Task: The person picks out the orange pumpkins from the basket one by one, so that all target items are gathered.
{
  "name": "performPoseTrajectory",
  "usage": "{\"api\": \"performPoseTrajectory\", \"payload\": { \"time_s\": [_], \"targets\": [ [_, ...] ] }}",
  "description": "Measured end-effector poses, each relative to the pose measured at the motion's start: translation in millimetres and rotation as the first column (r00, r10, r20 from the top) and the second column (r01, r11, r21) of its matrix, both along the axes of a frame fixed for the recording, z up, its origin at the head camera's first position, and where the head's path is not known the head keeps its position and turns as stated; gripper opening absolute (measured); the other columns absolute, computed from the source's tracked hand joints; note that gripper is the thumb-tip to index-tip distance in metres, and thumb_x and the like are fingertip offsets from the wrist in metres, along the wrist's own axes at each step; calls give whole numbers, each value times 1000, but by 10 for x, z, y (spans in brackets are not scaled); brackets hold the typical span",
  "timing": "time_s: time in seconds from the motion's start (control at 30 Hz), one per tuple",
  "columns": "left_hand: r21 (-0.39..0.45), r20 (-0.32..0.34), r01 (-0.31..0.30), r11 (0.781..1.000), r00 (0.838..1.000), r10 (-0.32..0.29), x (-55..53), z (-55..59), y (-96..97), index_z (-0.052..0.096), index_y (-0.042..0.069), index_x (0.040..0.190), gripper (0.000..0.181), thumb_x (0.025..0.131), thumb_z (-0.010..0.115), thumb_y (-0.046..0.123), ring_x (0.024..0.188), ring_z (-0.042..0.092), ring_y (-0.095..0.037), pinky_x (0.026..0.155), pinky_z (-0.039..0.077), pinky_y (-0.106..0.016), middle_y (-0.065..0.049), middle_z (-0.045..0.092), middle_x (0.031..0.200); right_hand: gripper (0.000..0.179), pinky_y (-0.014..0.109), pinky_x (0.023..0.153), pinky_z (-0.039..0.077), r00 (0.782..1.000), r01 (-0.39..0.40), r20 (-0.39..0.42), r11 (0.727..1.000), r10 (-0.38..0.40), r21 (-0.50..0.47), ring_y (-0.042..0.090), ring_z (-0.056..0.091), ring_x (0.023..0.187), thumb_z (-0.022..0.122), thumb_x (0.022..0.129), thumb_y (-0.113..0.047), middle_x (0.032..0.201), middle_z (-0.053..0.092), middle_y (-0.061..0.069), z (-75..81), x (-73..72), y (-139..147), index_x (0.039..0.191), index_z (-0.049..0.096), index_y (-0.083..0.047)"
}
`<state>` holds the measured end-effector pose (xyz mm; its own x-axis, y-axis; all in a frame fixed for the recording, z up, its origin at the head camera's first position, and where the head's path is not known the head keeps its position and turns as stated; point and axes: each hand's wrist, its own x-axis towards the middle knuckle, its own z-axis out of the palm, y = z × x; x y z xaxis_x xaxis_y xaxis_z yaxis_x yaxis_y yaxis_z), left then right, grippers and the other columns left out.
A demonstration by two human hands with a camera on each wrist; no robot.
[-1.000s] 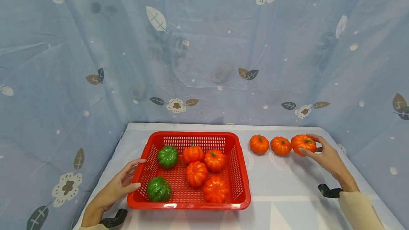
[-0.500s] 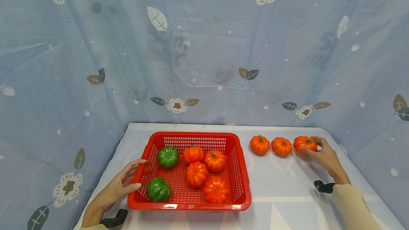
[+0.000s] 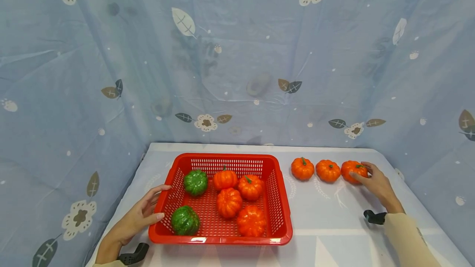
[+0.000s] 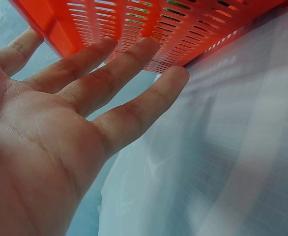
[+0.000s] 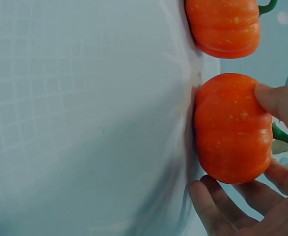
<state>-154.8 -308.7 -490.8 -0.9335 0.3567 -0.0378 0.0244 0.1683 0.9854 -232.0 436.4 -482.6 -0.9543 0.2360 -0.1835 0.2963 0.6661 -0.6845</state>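
My right hand (image 3: 378, 182) holds a small orange pumpkin (image 3: 353, 172) at the right end of a row on the table. In the right wrist view that pumpkin (image 5: 233, 129) rests on the surface, with the thumb on its upper side and fingers around its far side. Two more orange pumpkins, a middle one (image 3: 328, 171) and a left one (image 3: 302, 169), stand beside it. My left hand (image 3: 135, 217) is at the left side of a red plastic basket (image 3: 220, 239). In the left wrist view its fairly straight fingers (image 4: 129, 115) lie against the slotted wall.
Inside the basket sit two green pumpkins, one at the back (image 3: 195, 183) and one in front (image 3: 185, 220), and several orange pumpkins (image 3: 229, 203). A pale patterned cloth covers the table (image 3: 315, 217). Blue printed curtains (image 3: 237, 73) hang behind and along both sides.
The right hand has brought its pumpkin slightly down onto the table, and the wrist has dropped a little to the left. The left hand and basket stay put.
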Motion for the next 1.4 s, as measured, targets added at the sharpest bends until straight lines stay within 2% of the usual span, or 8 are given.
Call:
{"api": "performPoseTrajectory", "payload": {
  "time_s": [0.17, 0.33, 0.53, 0.63, 0.83, 0.9, 1.1, 1.4],
  "targets": [
    [-10, 5, -15, 1000, 1000, 15, 13, 2, 1, 33, 15, 155, 70, 95, 68, 12, 135, 49, -37, 92, 59, -42, -26, 30, 159, 105, 78, 106, 26, 999, -46, 10, 998, 45, 39, 64, 21, 138, 54, 98, -65, 157, 12, 44, 37, -6, 0, 159, 9, 7],
    [-1, -8, -5, 1000, 1000, 5, 8, 0, 0, 34, 15, 156, 68, 96, 67, 9, 134, 49, -37, 92, 59, -42, -26, 30, 159, 101, 79, 103, 31, 999, -45, -2, 993, 46, 113, 65, 27, 133, 48, 100, -65, 150, 20, 49, 113, 43, 7, 159, 9, 7],
    [9, -41, 17, 1000, 999, -16, -9, -14, -15, 34, 14, 156, 68, 96, 67, 7, 129, 55, -15, 93, 58, -40, -28, 30, 158, 89, 78, 95, 40, 991, -28, -126, 989, 46, 144, 65, 33, 129, 49, 104, -57, 149, 26, 47, 264, 80, -68, 160, 17, 4],
    [8, -37, 18, 1000, 999, -18, -8, -8, -12, 34, 14, 156, 69, 96, 67, 7, 132, 54, -21, 93, 58, -40, -28, 30, 159, 84, 76, 91, 44, 979, -32, -192, 984, 65, 173, 63, 36, 128, 53, 104, -53, 149, 29, 44, 359, 66, -160, 159, 23, 3],
    [-9, -39, 5, 1000, 999, -6, -4, 1, 1, 34, 14, 156, 70, 95, 68, 9, 138, 41, -51, 94, 58, -41, -27, 30, 160, 75, 71, 95, 45, 925, -128, -327, 969, 194, 213, 57, 46, 126, 59, 103, -46, 148, 40, 38, 552, 30, -457, 154, 36, 5],
    [-9, -40, 7, 1000, 999, -7, -6, -3, -1, 34, 14, 156, 70, 95, 68, 9, 138, 41, -50, 94, 57, -41, -28, 31, 159, 73, 70, 97, 45, 906, -165, -353, 963, 233, 212, 54, 48, 125, 61, 103, -44, 148, 42, 36, 617, 26, -581, 153, 38, 4],
    [-2, -14, 3, 1000, 1000, -3, -26, -28, -5, 35, 17, 156, 71, 95, 68, 6, 134, 52, -28, 95, 57, -39, -24, 33, 159, 66, 68, 97, 47, 859, -245, -398, 940, 323, 236, 50, 53, 121, 65, 102, -38, 146, 47, 31, 798, 4, -947, 150, 43, 2],
    [7, -25, -3, 1000, 1000, 3, -13, -29, -7, 35, 16, 156, 71, 94, 69, 8, 137, 43, -47, 94, 58, -42, -25, 32, 159, 62, 63, 96, 50, 786, -378, -433, 897, 441, 227, 42, 56, 120, 69, 100, -34, 142, 54, 24, 925, -53, -1444, 149, 48, -3]
  ]
}}
